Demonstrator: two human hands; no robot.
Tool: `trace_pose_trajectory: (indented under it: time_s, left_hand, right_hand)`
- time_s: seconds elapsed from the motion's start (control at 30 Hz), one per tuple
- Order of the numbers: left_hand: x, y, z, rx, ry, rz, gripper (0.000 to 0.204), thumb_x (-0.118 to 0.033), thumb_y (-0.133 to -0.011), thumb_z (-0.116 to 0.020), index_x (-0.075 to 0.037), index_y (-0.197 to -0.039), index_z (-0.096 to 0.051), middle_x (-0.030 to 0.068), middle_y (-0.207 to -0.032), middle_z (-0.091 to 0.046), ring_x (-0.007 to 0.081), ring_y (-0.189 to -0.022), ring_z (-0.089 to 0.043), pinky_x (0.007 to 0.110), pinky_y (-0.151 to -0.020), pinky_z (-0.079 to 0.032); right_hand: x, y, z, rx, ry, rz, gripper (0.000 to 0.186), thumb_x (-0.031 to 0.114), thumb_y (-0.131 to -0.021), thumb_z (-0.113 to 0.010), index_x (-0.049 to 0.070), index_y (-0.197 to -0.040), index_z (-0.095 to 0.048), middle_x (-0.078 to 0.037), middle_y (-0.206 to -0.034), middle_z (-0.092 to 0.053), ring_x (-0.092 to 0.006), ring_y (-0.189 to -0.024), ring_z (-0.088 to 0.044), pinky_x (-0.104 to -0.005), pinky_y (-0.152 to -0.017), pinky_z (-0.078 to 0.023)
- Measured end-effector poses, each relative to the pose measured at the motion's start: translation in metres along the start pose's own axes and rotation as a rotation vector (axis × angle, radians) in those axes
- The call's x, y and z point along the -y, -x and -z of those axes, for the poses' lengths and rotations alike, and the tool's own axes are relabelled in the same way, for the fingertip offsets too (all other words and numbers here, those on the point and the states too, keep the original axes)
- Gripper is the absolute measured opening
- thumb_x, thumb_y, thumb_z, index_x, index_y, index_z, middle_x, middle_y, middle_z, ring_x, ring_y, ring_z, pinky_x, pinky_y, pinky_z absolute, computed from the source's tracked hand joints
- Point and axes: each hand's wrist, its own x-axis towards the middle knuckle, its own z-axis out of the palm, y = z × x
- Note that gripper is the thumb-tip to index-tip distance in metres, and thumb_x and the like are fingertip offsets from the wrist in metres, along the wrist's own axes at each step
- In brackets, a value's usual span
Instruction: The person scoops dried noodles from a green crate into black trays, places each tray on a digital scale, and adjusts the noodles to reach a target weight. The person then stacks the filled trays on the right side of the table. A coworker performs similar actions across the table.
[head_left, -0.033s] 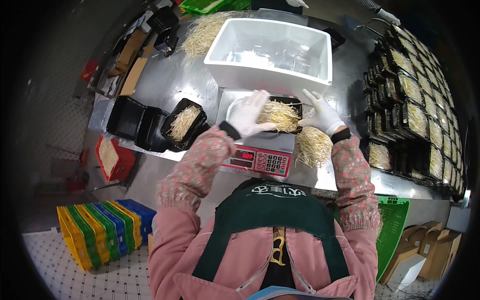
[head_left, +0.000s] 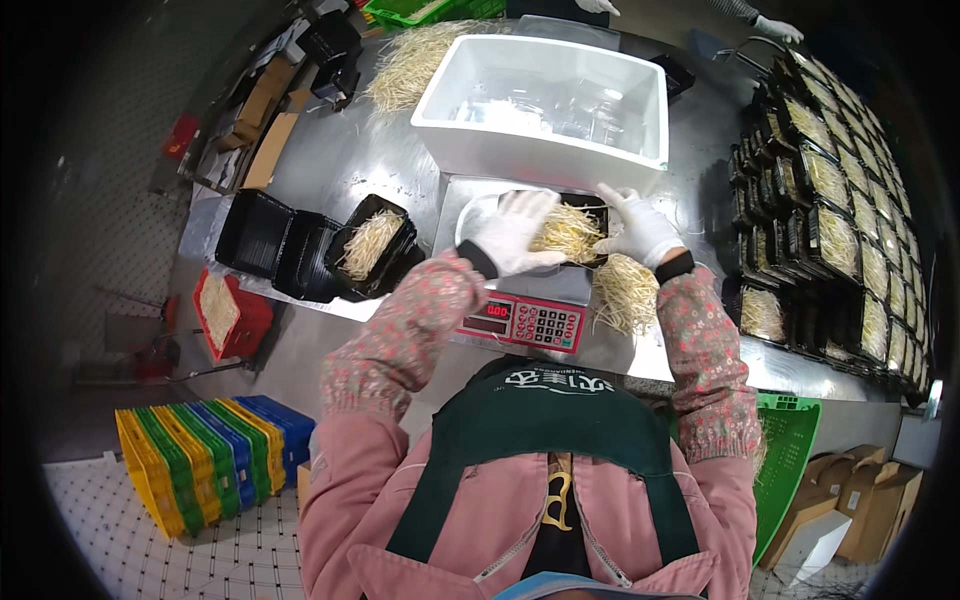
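A black plastic tray (head_left: 597,213) heaped with bean sprouts (head_left: 566,235) sits on the platform of a red-fronted scale (head_left: 522,322). My white-gloved left hand (head_left: 515,235) lies over the tray's left side, thumb apart from its fingers, touching the sprouts. At the right edge my gloved right hand (head_left: 640,228) is open, its thumb and fingers spread around the tray's side. Below that hand, a loose pile of bean sprouts (head_left: 625,293) rests on the steel table. Farther left stands another filled black tray (head_left: 372,247), beside empty black trays (head_left: 255,235).
A white foam box (head_left: 540,150) stands just beyond the scale. Stacked filled trays (head_left: 835,240) rise at the right. More sprouts (head_left: 415,70) lie at the far left. Colored crates (head_left: 210,460) and a red basket (head_left: 232,315) are at the lower left. Other people's gloved hands (head_left: 778,29) show at the far edge.
My left hand has shifted slightly right, farther over the tray, its fingers closer together. My right hand's fingers have moved a little toward the tray's far corner.
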Motion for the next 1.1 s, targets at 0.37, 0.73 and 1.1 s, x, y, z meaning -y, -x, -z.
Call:
trace_pose_trajectory:
  time_s: [0.37, 0.73, 1.1]
  left_hand:
    - [-0.004, -0.029, -0.027, -0.005, 0.059, 0.058, 0.072, -0.052, -0.083, -0.063, -0.003, -0.133, -0.048, 0.0154, -0.128, -0.051, 0.0332, -0.119, -0.046, 0.046, -0.1, -0.037]
    - [0.008, 0.032, 0.024, -0.401, 0.96, 0.408, 0.096, -0.021, -0.072, -0.084, 0.002, -0.148, -0.029, 0.0194, -0.149, -0.038, 0.0283, -0.136, -0.037, 0.038, -0.113, -0.029]
    - [0.028, 0.089, -0.049, -0.513, 1.193, 0.659, 0.052, -0.018, -0.104, -0.042, -0.002, -0.151, -0.026, 0.0179, -0.15, -0.038, 0.0238, -0.139, -0.036, 0.034, -0.114, -0.027]
  right_hand:
    - [-0.014, -0.002, 0.023, -0.048, -0.074, -0.038, 0.013, 0.019, -0.077, -0.069, 0.007, -0.078, -0.074, -0.017, -0.077, -0.068, -0.0346, -0.076, -0.067, -0.0416, -0.072, -0.053]
    - [0.014, 0.01, 0.087, -0.243, -0.825, -0.042, 0.017, 0.01, -0.087, -0.07, -0.004, -0.096, -0.072, -0.007, -0.076, -0.071, -0.0082, -0.064, -0.063, -0.0251, -0.059, -0.052]
    - [0.013, -0.019, 0.001, -0.059, -0.264, 0.17, 0.029, 0.025, -0.082, -0.071, 0.007, -0.105, -0.07, -0.012, -0.105, -0.066, -0.03, -0.098, -0.062, -0.0369, -0.089, -0.049]
